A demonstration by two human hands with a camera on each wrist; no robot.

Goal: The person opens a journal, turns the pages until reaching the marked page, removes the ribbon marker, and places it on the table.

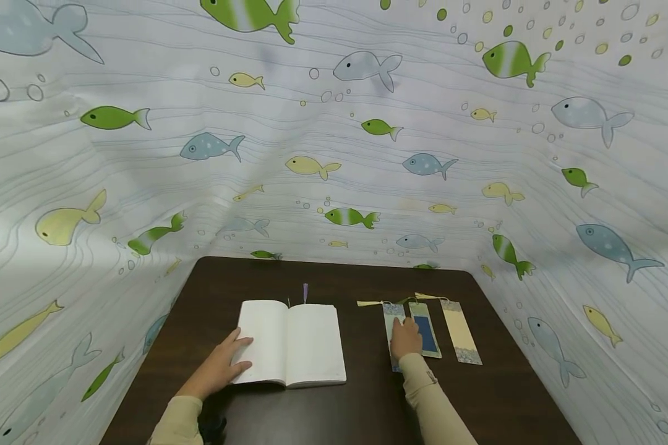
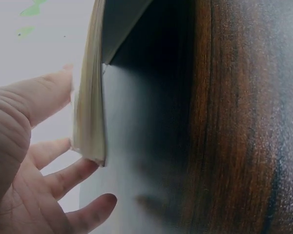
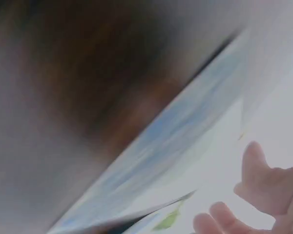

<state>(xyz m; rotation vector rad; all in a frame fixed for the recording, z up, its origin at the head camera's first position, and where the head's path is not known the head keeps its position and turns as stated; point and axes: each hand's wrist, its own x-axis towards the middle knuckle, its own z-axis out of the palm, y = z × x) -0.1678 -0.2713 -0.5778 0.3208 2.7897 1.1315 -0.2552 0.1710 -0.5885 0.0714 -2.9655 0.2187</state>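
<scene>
An open book (image 1: 314, 346) with blank white pages lies left of centre. My left hand (image 1: 222, 364) rests at its left edge, fingers spread over the page margin. The left wrist view shows the thumb and fingers of that hand (image 2: 44, 161) at the page block (image 2: 90, 112). My right hand (image 1: 406, 338) is over a pale bookmark (image 1: 394, 313) with a blue pattern, its fingers at the upper part. Thumb and fingers stand apart in the right wrist view, beside the blue-patterned strip (image 3: 176, 126). Just right lies a green bookmark (image 1: 425, 327) with a dark blue panel.
Farther right lies a cream bookmark (image 1: 461, 334) with patterned ends and a yellow tassel. A purple tassel (image 1: 305, 293) sticks out above the book. Fish-printed cloth (image 1: 334, 185) surrounds the dark wooden table (image 1: 245, 275) at the back and sides.
</scene>
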